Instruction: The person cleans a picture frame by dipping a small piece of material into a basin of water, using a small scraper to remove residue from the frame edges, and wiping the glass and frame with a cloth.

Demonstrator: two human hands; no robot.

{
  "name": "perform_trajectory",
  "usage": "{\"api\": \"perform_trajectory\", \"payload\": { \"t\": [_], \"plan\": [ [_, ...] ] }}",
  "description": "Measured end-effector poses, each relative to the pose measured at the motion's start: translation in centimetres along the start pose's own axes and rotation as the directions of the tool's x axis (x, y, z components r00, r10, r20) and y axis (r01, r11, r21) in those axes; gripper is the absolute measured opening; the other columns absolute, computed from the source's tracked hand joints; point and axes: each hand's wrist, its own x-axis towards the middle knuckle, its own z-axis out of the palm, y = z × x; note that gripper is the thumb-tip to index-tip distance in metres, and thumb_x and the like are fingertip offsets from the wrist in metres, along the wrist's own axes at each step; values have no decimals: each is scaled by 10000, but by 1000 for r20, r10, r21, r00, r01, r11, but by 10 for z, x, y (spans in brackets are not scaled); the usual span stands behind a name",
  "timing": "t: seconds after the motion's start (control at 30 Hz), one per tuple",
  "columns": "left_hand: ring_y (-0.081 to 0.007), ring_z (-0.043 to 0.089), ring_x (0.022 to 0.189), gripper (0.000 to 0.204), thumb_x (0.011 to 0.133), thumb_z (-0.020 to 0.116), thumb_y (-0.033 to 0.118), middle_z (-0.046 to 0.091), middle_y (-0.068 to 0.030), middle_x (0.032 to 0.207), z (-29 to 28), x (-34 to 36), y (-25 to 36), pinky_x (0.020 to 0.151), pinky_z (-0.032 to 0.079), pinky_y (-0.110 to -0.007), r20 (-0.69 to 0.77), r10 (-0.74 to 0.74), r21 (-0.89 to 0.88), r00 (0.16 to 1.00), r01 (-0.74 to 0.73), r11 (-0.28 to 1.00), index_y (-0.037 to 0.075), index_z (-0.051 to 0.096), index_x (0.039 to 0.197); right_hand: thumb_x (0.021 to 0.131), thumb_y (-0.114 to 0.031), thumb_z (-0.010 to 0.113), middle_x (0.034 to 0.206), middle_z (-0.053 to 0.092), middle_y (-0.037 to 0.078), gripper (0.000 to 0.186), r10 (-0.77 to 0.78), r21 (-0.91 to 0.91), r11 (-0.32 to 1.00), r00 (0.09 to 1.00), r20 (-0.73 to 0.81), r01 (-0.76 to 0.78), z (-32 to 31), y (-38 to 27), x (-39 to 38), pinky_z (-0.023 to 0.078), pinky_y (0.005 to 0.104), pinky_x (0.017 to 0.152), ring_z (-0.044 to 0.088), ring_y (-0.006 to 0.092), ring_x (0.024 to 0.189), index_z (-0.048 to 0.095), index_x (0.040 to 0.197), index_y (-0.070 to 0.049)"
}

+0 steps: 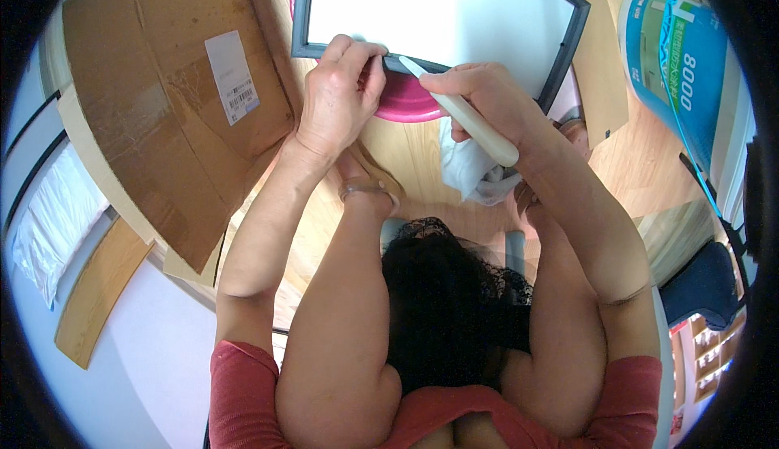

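A dark-edged frame point(563, 59) with a smooth white panel point(438, 6) inside lies over a round pink stool-like thing point(406, 101). My left hand point(341, 84) is closed at its near edge, thumb and index finger pinched about the dark border. Whether something small is also between those fingertips is hidden. In my right hand point(495, 100) is an off-white tapered tool point(475, 124), thick and rounded at one end and narrow at the other. Its narrow tip points to the near border, just right of my left fingertips, touching or nearly touching it.
A large cardboard box point(178, 108) stands at the left. On the wooden floor, a white plastic bag point(471, 165) lies between my feet. At the right stands a blue and white bucket point(682, 75) with a blue cord. A cardboard sheet point(600, 67) lies beyond the frame's right side.
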Motion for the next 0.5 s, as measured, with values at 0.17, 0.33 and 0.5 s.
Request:
{"api": "perform_trajectory", "payload": {
  "t": [0.17, 0.33, 0.5],
  "plan": [
    [-276, 631, 653, 101, 837, 623, 12, 586, -145, 837, -1, -1, 0, 599, 522, -353, 1, -3, 20, 1000, 3, 1000, -4, 650, 933, 843, -270, 683, 570, 538, 24, 282, -473, -388, 794, 877, 90, 468, 10, 27, 14, 423, 227, 414, 520, 87, 449, 610, 782, -4],
    [-270, 630, 650, 103, 834, 626, 14, 585, -142, 835, -1, -1, -1, 599, 523, -350, -2, 2, 22, 1000, -2, 1000, 0, 652, 933, 838, -257, 702, 613, 548, 24, 272, -434, -344, 843, 901, 19, 413, 14, 39, 16, 434, 234, 419, 518, 93, 464, 614, 792, -4],
    [-267, 626, 644, 103, 833, 628, 16, 583, -139, 832, 1, -2, -3, 596, 521, -348, -11, -5, 0, 1000, 5, 1000, 4, 653, 933, 850, -253, 693, 624, 549, 16, 265, -206, -71, 978, 971, -125, 198, 26, 31, 5, 431, 222, 427, 528, 85, 481, 611, 793, -8]
  ]
}}
